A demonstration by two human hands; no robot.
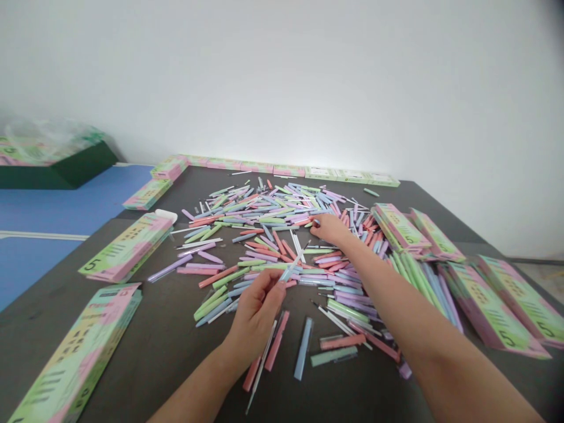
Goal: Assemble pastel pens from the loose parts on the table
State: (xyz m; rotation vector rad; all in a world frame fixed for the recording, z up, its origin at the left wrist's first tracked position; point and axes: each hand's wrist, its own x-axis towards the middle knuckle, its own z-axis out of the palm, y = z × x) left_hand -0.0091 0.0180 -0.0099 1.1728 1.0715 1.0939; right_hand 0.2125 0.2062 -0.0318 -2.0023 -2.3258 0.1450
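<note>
Left hand (254, 308): thumb and fingers pinched on a light blue pen (289, 271), tilted, tip pointing away. Right hand (328, 228): reaching farther out, fingers curled low at the pen pile (273, 205); grip, if any, cannot be told. Work in hand, as judged: handling single pens; the held one calls for a light pinch. Printed cartons (127, 247) lie on the bench (167, 335) to both sides of the hands, contents hidden. Beyond, far left, green box (83, 167) holds cartons under clear plastic (53, 135).
</note>
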